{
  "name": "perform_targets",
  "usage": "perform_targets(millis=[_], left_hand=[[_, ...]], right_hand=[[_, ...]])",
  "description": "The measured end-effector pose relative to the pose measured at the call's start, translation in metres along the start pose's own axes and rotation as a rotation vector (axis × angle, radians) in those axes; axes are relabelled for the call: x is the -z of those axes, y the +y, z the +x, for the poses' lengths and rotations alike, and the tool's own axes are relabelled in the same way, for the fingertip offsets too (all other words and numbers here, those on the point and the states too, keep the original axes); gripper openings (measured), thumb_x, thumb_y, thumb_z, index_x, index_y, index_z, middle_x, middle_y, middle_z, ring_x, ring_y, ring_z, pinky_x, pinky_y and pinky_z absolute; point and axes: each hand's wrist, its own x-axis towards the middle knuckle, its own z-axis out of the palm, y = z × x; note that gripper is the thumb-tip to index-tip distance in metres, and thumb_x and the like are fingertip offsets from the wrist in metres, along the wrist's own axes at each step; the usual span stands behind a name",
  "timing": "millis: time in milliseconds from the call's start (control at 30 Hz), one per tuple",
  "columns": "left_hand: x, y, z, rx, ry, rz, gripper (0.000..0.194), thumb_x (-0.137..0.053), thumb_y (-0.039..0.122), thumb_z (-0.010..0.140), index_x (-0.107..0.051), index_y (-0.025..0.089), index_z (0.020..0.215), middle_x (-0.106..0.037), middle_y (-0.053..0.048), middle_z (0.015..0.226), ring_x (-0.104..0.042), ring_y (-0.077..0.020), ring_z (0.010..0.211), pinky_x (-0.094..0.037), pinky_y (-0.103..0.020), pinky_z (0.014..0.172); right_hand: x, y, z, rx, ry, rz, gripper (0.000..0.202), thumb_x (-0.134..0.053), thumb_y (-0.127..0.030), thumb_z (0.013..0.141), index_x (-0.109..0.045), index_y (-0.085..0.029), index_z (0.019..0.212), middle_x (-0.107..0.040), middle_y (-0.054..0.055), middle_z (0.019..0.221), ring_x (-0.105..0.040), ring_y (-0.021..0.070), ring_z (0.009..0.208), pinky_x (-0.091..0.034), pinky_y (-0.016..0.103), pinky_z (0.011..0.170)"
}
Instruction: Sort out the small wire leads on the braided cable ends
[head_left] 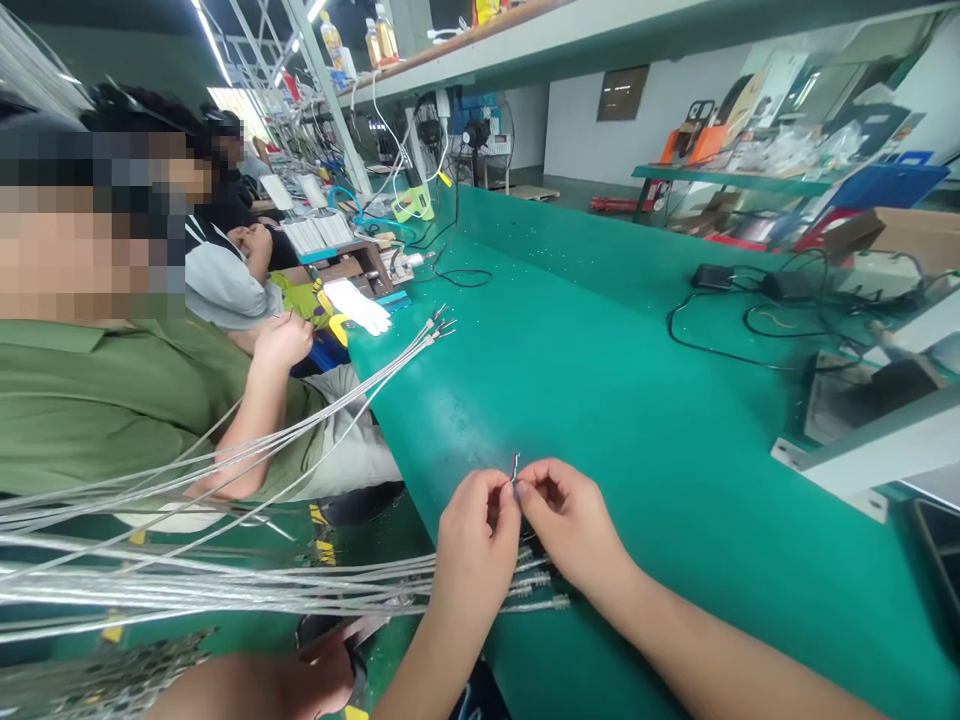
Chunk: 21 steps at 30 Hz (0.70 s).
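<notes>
left hand (476, 520) + right hand (566, 510): fingertips pinched thin wires (516, 466) | ends exposed | cables (375, 577) lay nearby (what remained, unclear)

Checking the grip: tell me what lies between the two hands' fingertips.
Thin wires, one reddish, poking up where the fingertips of the left hand and right hand meet; the head view shows it.

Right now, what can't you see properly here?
- Head view: where the thin wires are pinched; fingertips of the left hand and right hand cover it.
- Head view: part of the lower cables, behind the left wrist.
- Head view: the dark object, cut by the right edge.
- Head view: bottle labels, too small.
</notes>
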Motion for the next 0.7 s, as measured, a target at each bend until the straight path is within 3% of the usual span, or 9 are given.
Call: perform_targets(millis=[467,700], left_hand=[[-0.0022,0.0019,-0.0055,-0.076,0.021,0.031,0.014,-0.050,0.021,0.097,-0.061,0.020,0.088,-0.061,-0.001,0.085,-0.058,-0.0156,0.078,-0.042,-0.026,0.072],[-0.0001,0.0020,0.0001,0.053,-0.080,-0.049,0.014,-0.047,0.019,0.095,-0.056,0.021,0.085,-0.058,0.001,0.081,-0.054,-0.0146,0.073,-0.040,-0.025,0.066]], right_hand=[[0.0027,-0.0028,-0.0033,0.051,-0.005,-0.159,0.013,-0.054,-0.024,0.088,-0.060,-0.021,0.077,-0.060,0.001,0.073,-0.054,0.0164,0.063,-0.040,0.029,0.057],[0.0007,-0.0022,-0.0013,0.004,-0.050,-0.141,0.013,-0.052,-0.017,0.082,-0.050,-0.022,0.070,-0.050,-0.004,0.065,-0.045,0.0145,0.059,-0.035,0.028,0.055]])
